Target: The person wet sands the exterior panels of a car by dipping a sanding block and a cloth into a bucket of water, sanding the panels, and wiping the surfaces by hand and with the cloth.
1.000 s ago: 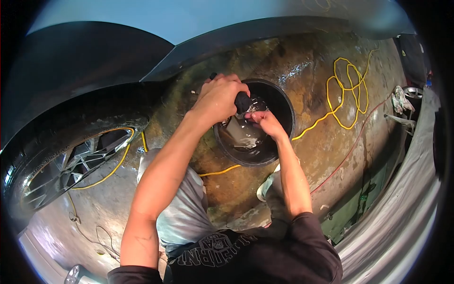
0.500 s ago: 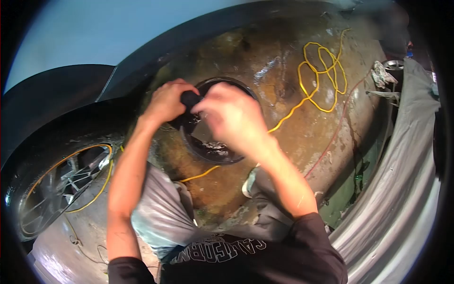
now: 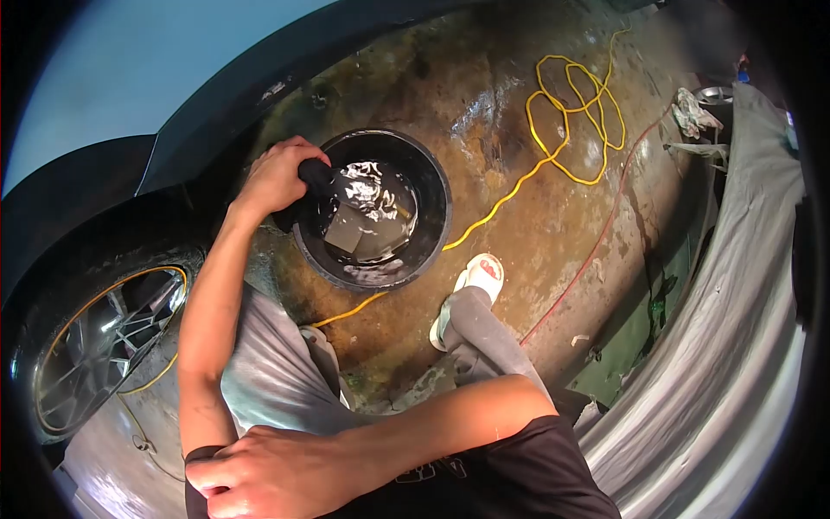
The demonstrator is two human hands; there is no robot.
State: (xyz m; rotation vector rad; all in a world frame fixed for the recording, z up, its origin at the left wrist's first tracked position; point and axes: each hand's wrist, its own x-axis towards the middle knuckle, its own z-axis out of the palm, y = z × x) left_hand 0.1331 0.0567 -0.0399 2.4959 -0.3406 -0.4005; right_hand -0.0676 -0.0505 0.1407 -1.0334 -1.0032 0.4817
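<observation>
At the round black plastic bucket: your left hand, closed on a dark, cloth-like bundle. Newly gone from the bucket: your right hand, curled at your black sleeve, hold unclear; one hand remains.

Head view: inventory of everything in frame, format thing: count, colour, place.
Bucket: 1, black, on floor
Water: murky, in bucket
Flat piece: at least 1, grey, in water
Soft item: 1, black, at bucket's left rim
Cable: count unclear, yellow, coiled upper right, more near wheel
Thin line: 1, reddish, floor right
Tyre: 1, black, silver-spoked wheel, left
Body panel: light blue, upper left
Crumpled cloth: 1, whitish, upper right
Draped sheet: grey, right
Shirt: 1, black, bottom
Trousers: grey, lower centre
Shoes: 2, whitish, below bucket
Left hand: 1, bare, gripping soft item
Right hand: 1, bare, bottom left
</observation>
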